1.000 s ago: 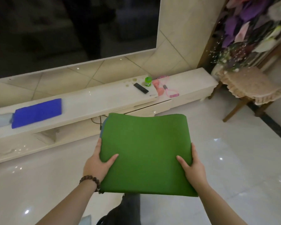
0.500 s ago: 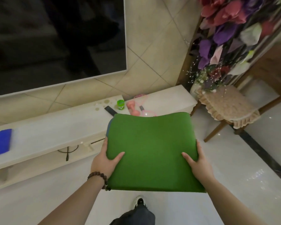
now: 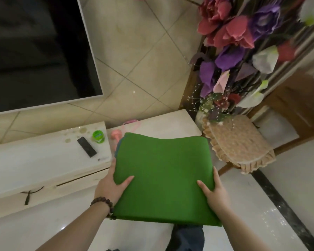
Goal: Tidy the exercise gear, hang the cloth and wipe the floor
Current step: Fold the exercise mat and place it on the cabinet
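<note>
Above the desk (image 3: 43, 160), the left hand (image 3: 111, 185) and right hand (image 3: 213, 191) grip opposite edges of the folded green mat (image 3: 163, 178). It sags slightly, so it appears soft and light; support both side edges.

Beige tiled wall (image 3: 134, 73), glossy white floor (image 3: 288, 178), cushioned chair (image 3: 241, 144)

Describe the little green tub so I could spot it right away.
Start at the long pale TV bench under the big dark screen. The green tub stands near the bench's step, just right of a flat black remote and left of a pink dumbbell. It is the only small, round, bright green thing there.
</note>
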Demonstrator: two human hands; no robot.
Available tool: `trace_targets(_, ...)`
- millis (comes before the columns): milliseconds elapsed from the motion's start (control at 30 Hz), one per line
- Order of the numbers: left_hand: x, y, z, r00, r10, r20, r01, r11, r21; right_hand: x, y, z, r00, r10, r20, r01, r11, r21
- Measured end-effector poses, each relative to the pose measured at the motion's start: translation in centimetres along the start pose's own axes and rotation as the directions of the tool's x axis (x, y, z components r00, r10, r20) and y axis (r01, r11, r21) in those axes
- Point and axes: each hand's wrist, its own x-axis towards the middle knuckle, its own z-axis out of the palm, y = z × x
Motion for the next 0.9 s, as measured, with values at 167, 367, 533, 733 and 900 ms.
trace_targets(167,3.1,5.8,7.2,0.988,-0.133,-0.079,0.126,0.988,-0.086,12.2,-0.8,-5.0,0.989,-0.043,0.145,0.057,0.994,-0.091)
trace_targets(367,4.7,12.3,12.9,0.959,-0.252,-0.128,0.235,0.963,-0.135,22.0,-2.3,-10.0,0.962,-0.041,0.271,0.106,0.968,-0.229)
trace_targets(533,7.1,13.6,14.9,0.928,-0.352,-0.119,0.328,0.927,-0.184,27.2,-3.4,-9.6,0.935,-0.048,0.350,0.139,0.961,-0.240)
trace_targets(733,12.7,12.0,15.1,0.945,-0.326,0.014,0.318,0.911,-0.262,32.3,-5.2,-6.3,0.927,-0.038,0.373,0.139,0.958,-0.249)
trace_targets(900,19.5,10.1,17.0,0.957,-0.287,0.045,0.286,0.902,-0.324,38.2,-5.6,-2.1,0.940,-0.013,0.342,0.114,0.954,-0.277)
